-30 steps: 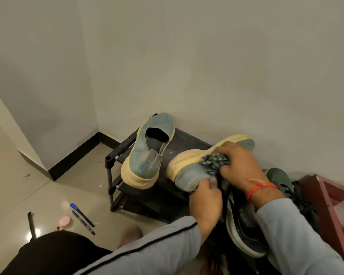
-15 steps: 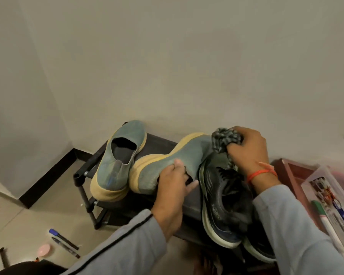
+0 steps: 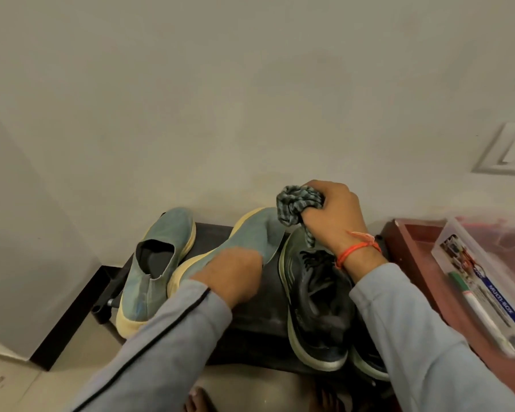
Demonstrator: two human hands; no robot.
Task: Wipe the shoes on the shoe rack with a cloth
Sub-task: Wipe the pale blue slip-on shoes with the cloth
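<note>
right grip: my right hand [image 3: 335, 217] bunches the cloth [image 3: 298, 208] tight, by the toe of the tilted teal shoe [image 3: 250, 233].
left grip: my left hand [image 3: 234, 273] holds that shoe's heel end; fingers hidden.
shoes: second teal shoe [image 3: 158, 263] flat on the shoe rack [image 3: 217, 230]; black sneakers [image 3: 315, 304] beside it.
risk: tilted shoe slips if I let go; cloth tail could snag the laces.

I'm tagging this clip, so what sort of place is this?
Probably a home entryway corner: a low shoe rack with shoes against a plain wall, a wall socket, and a tiled floor.
</note>
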